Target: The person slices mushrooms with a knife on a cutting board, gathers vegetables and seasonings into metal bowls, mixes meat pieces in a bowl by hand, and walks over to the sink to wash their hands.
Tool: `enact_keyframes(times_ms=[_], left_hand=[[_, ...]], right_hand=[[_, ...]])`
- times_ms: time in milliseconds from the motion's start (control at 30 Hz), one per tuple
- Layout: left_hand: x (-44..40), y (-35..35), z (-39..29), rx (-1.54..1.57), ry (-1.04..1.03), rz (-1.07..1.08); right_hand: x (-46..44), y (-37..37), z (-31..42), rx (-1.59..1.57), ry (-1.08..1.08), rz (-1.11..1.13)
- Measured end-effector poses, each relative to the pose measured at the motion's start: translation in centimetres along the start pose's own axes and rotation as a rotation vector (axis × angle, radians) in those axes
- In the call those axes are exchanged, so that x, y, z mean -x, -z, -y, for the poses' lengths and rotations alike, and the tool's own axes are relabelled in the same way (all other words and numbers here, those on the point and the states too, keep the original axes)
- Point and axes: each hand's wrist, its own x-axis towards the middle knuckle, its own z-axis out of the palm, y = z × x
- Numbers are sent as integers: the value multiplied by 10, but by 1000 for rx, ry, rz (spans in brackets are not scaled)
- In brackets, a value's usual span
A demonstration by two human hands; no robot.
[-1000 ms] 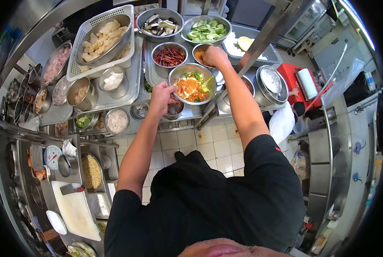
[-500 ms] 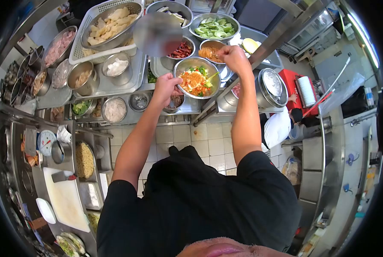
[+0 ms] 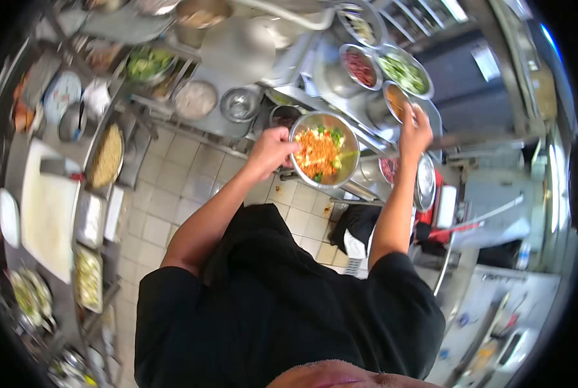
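Observation:
My left hand (image 3: 273, 154) grips the rim of a metal bowl (image 3: 350, 165) from its left side. Inside the bowl lies a mix of orange crumbs (image 3: 317, 154) with green and yellow pieces. My right hand (image 3: 416, 132) is at the edge of a small metal container (image 3: 392, 97) of orange-brown crumbs, fingers closed together; whether anything is between them is too blurred to tell. Just behind stand a bowl of dried red chillies (image 3: 360, 68) and a bowl of sliced green vegetable (image 3: 402, 72).
A metal post and rail (image 3: 489, 134) cross beyond my right hand. At the left, a cutting board (image 3: 46, 213) holds a cleaver (image 3: 57, 167), beside a tray of noodles (image 3: 107, 157). A co-worker in white (image 3: 355, 246) is partly hidden behind my right arm.
The view has swung round, so the counter and its containers appear turned and farther right. My right hand has lifted from inside the crumb container to its edge. My left hand still holds the bowl.

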Motion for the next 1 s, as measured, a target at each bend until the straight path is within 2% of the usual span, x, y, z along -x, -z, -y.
enact_keyframes(times_ms=[67, 133, 200, 267, 333, 367, 433, 467, 500, 533, 600, 633, 700, 800, 833, 933, 1000], left_hand=[[29, 38, 25, -5, 12, -88], [50, 80, 64, -63, -4, -196], [71, 116, 101, -105, 42, -371], [83, 152, 153, -199, 9, -547], [93, 171, 181, -48, 12, -764], [101, 187, 208, -47, -36, -816], [115, 204, 244, 0, -73, -915], [123, 208, 245, 42, -66, -962], [125, 209, 248, 84, -60, -1005], [123, 210, 254, 111, -55, -1040], [127, 206, 265, 172, -30, -1106], [125, 205, 272, 221, -47, -1112], [115, 198, 280, 307, -39, -1123], [97, 192, 286, 291, 11, -1136], [89, 188, 279, 292, 13, -1134], [78, 189, 277, 209, -9, -1079], [70, 188, 269, 217, -8, -1077]], right_hand=[[59, -23, -5, -265, -114, 251], [129, -77, 1, -478, -149, 616], [157, -152, 0, -409, -118, 820], [153, -267, -58, -413, -66, 783], [128, -372, -103, -365, -31, 714], [118, -444, -153, -309, 141, 614], [84, -546, -206, -130, 206, 612], [78, -568, -200, -4, 102, 709], [84, -582, -198, -63, 35, 802], [87, -600, -196, 15, 60, 863], [92, -651, -219, 279, 220, 974], [96, -686, -240, 481, 383, 1030], [100, -721, -278, 690, 622, 1039], [104, -685, -244, 200, 121, 812], [105, -662, -226, 188, 171, 751], [86, -609, -197, -329, -465, 982], [79, -582, -185, -723, -881, 888]])
